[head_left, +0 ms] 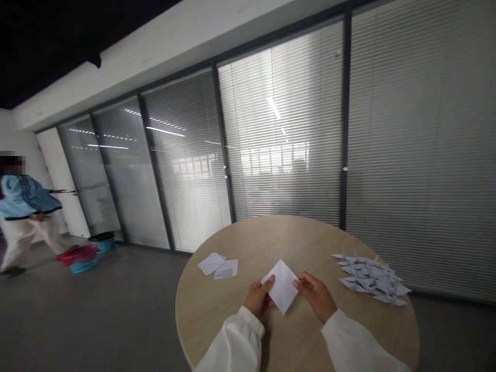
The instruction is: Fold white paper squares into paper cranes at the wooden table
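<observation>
A white square of paper (282,289) with a crease down its middle is held between my two hands, turned so one corner points toward me. My left hand (259,298) pinches its left corner, the thumb lying on top and the other fingers partly hidden beneath. At the right corner, my right hand (314,293) grips the paper between thumb and fingers. Loose paper sheets (211,263) lie on the table to the left, one of them printed. Several folded paper cranes (370,279) are grouped on the right side.
The round wooden table (279,232) stands close to a glass partition with blinds (287,129). At far left, a person in a blue jacket (27,196) is near a white door (64,181). Baskets lined with red (81,256) and black (104,238) bags sit on the floor.
</observation>
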A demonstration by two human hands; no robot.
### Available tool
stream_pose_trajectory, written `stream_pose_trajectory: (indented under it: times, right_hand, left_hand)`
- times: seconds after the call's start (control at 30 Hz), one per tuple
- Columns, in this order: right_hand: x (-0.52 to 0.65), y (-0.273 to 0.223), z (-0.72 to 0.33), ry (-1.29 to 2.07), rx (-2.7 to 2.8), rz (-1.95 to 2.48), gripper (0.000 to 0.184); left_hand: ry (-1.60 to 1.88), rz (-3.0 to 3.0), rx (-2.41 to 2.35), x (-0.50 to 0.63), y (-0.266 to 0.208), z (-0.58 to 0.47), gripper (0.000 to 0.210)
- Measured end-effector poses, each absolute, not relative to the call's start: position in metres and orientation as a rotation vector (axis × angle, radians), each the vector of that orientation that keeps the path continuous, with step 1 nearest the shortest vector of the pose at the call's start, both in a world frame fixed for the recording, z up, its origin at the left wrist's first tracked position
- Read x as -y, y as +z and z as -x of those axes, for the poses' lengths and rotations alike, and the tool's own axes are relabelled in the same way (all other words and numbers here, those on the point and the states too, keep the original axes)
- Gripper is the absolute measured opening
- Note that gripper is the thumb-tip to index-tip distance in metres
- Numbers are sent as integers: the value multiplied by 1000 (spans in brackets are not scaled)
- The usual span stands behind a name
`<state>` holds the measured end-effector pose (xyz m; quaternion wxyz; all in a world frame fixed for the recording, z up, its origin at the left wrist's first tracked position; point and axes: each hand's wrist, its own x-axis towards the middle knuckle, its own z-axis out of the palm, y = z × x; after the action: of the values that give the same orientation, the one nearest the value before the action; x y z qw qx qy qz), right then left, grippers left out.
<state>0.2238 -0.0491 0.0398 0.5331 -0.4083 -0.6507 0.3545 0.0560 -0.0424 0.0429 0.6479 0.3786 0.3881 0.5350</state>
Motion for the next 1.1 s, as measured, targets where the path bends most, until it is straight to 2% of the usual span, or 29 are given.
stream_pose_trajectory:
  times: [0.2,0.43,0.53,0.63,0.8,1.1]
  right_hand:
    - [49,40,-224,1079,1486,851,39]
    - [53,46,-223,1123,1556,751,32]
    - [54,47,-223,1056,1577,796,33]
    - [54,47,-222,1001,1577,835,34]
    - [57,49,-221,942,1580,869,30]
    - [59,50,-219,953,1552,898,30]
  left_hand:
    - [1156,-987,-757,40,37,-54,44]
    - [1188,-1129,-830,33,26,-53,72]
    - [1289,-1269,-860,33,26,-52,59]
    - [1237,-1389,-869,35,29,-53,44]
    - [1164,-1554,-913,42,33,-57,47]
    - [1355,-1608,-1064,50,33,-60,48]
